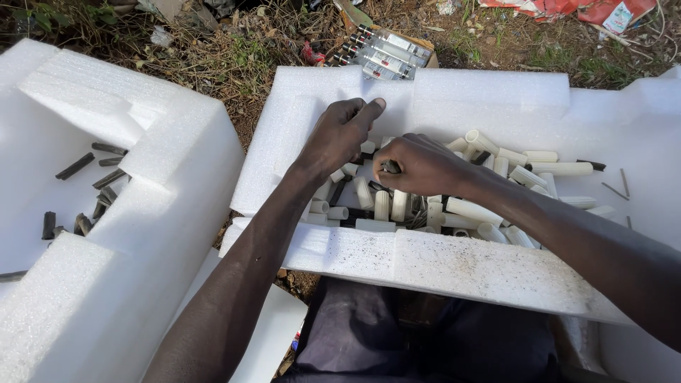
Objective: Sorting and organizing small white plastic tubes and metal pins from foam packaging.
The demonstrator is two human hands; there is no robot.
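Observation:
Both of my hands reach into a white foam tray on my lap that holds several cream plastic tubes and some dark rods. My left hand rests among the tubes at the tray's left end, thumb raised against the foam wall, fingers curled; what it holds is hidden. My right hand is closed around a small dark piece just above the pile.
A second white foam tray on the left holds several dark rods. A cardboard box of grey cartridges lies on the grassy ground beyond. Red wrapping lies at the top right. Thin metal pins lie at the tray's right.

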